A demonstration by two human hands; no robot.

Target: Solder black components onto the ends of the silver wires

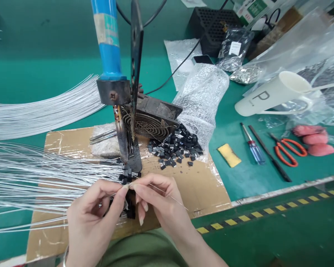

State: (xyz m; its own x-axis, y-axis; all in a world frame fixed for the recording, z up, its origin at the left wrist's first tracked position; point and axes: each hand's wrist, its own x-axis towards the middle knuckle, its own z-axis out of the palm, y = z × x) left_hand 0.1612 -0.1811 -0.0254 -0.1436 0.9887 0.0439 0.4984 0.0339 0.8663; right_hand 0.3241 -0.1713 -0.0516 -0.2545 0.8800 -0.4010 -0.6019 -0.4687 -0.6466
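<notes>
My left hand [100, 207] and my right hand [158, 200] meet fingertip to fingertip over the cardboard [195, 189]. A thin wire [169, 196] runs from my right fingertips out past that hand. Both hands are pinched; what my left fingers hold is too small to make out. Just behind the fingertips lie black connectors [125, 178] on the ends of white wires [80, 167]. Above them a blue-handled soldering iron [109, 59] hangs tip down in a black stand [136, 44]. Loose black connectors [180, 144] form a pile to the right.
Behind the iron sits a dark fan [147, 124]. Bubble wrap [203, 100] stands beside the pile. Farther right are a yellow sponge [229, 155], a screwdriver [254, 148], orange-handled scissors [289, 150] and a tilted white mug [272, 94]. More wires [41, 115] lie at the left.
</notes>
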